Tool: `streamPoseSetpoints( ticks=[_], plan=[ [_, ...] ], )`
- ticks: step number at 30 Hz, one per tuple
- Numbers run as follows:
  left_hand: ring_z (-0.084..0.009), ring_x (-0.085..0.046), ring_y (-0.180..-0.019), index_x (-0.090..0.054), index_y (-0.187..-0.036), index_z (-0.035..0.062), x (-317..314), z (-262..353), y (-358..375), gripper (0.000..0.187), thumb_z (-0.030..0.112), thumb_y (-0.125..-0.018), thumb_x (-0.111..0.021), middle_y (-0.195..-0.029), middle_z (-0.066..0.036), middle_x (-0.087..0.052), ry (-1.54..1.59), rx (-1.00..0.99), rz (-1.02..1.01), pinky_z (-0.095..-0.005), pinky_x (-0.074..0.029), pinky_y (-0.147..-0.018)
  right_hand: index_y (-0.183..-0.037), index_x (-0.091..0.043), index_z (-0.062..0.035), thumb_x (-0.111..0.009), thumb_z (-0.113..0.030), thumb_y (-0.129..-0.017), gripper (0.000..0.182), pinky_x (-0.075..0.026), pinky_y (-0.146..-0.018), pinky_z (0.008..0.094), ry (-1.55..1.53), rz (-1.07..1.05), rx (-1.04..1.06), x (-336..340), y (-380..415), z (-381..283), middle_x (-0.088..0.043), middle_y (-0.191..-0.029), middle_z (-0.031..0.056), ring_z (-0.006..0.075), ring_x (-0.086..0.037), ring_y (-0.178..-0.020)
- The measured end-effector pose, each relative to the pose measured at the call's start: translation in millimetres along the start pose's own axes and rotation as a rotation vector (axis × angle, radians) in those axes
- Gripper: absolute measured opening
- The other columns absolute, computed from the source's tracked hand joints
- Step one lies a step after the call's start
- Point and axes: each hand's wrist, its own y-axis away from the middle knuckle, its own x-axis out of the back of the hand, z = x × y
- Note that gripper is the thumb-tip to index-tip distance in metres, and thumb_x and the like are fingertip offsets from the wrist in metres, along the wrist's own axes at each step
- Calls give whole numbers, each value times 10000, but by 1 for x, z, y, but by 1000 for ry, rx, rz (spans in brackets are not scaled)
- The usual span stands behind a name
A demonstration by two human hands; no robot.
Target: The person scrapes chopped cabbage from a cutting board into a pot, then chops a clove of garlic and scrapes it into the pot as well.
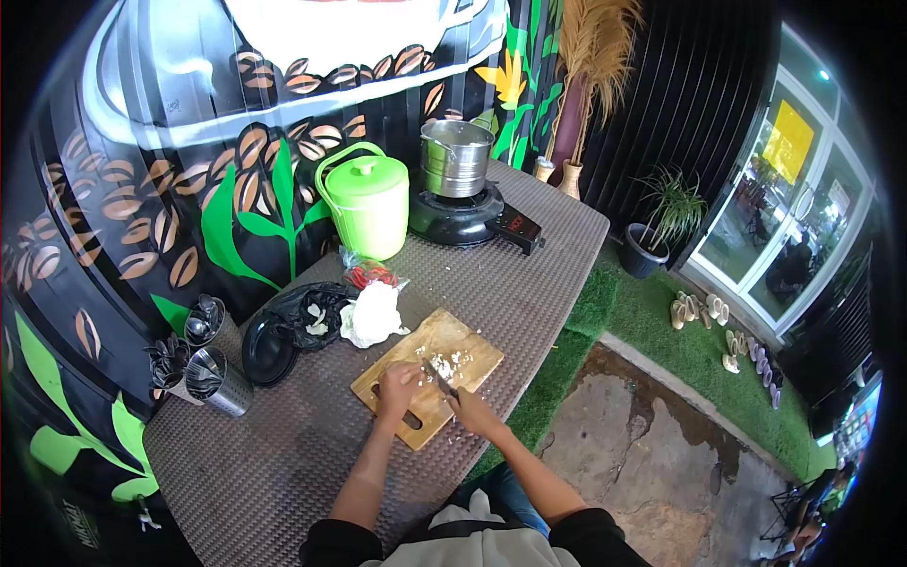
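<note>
On the brown woven table lies a wooden cutting board (463, 338) with small white chopped pieces (452, 361) scattered near its middle. My right hand (472, 412) grips a knife (440, 380) by its handle, the blade pointing toward the chopped pieces. Beside the blade, my left hand (402, 383) rests over the board's left part with its fingers drawn together; whatever they may hold is too small to make out. Just behind the board is a crumpled white bag or cloth (372, 314), next to a black plastic bag (307, 314) with pale scraps in it.
A green lidded bucket (370, 208) and a metal pot (456, 159) on a black stove (458, 215) stand at the back. Red items in clear plastic (370, 275), black plates (267, 352) and metal cutlery holders (219, 383) are at the left. The table edge runs along the right.
</note>
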Motion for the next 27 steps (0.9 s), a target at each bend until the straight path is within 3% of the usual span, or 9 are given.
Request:
streamPoseSetpoints(
  ticks=[1, 2, 4, 7, 10, 17, 27],
  plan=[
    [-141, -633, -767, -684, -946, -28, 7, -1, -1, 174, -10, -773, -681, -888, -134, -683, -258, -63, -85, -247, -488, -694, -954, -506, 59, -459, -293, -935, 355, -477, -649, 493, -1, 1, 0, -7, 4, 0, -599, -755, 301, 425, -616, -675],
    [-141, -633, -767, -684, -946, -28, 10, -4, -2, 174, -10, -773, -681, -888, -134, -683, -259, -63, -87, -247, -488, -694, -956, -497, 50, -460, -294, -935, 347, -471, -656, 508, 31, 20, -9, -14, 7, 0, -598, -769, 305, 439, -609, -703],
    [-190, -659, -730, -693, -880, -28, 13, -13, -1, 124, 24, -769, -670, -789, -150, -684, -276, 140, -265, -276, -507, -673, -985, -459, 27, -451, -296, -938, 326, -455, -686, 542, 52, 0, -61, -17, 14, -12, -598, -803, 316, 478, -586, -783],
    [-125, -608, -608, -698, -820, -29, 6, -12, 1, 82, -6, -741, -704, -692, -103, -670, -224, 114, -174, -250, -463, -580, -998, -432, 28, -418, -324, -947, 357, -463, -715, 547, 97, -30, -127, -16, 16, -23, -612, -813, 295, 473, -597, -812],
    [-125, -634, -650, -690, -825, -40, -1, -7, 0, 86, -15, -743, -695, -727, -104, -682, -177, 194, -139, -244, -483, -603, -1034, -423, 22, -426, -298, -946, 331, -458, -703, 549, 64, 14, -111, -13, 20, -27, -604, -803, 310, 484, -589, -795],
    [-149, -661, -679, -673, -842, -40, -23, -15, -3, 99, 10, -759, -690, -726, -104, -682, -72, 163, -39, -247, -502, -619, -1036, -421, 17, -421, -312, -949, 341, -470, -702, 547, 146, 22, -169, -8, 11, -23, -613, -801, 300, 468, -605, -786],
    [-175, -666, -698, -566, -1018, 16, -28, -23, 5, 252, -34, -784, -646, -788, -94, -679, -158, 46, 37, -281, -501, -623, -1019, -424, -2, -441, -299, -936, 309, -509, -674, 506, 326, -17, -195, -19, -5, -23, -635, -789, 261, 415, -643, -756]
  ],
)
